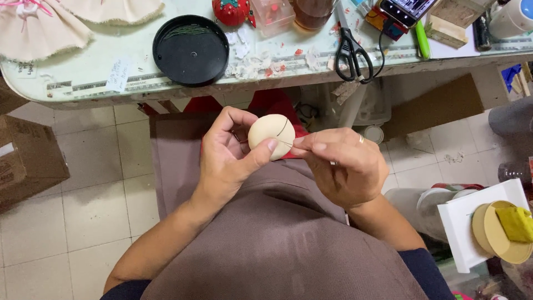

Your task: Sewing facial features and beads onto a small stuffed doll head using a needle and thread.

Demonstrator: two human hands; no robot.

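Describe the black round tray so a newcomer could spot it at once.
Start at the pale green worktable across the top of the view. Near its front edge, left of the black scissors, lies the black round tray. It alone is a flat, dark, shallow disc, with thin pins lying inside near its far rim.

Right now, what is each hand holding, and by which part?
The left hand cups a cream ball, thumb across its front. The right hand pinches something thin at the ball's right edge; too small to identify.

Ball (pixel 270 133) between hands, below table (pixel 83 72)
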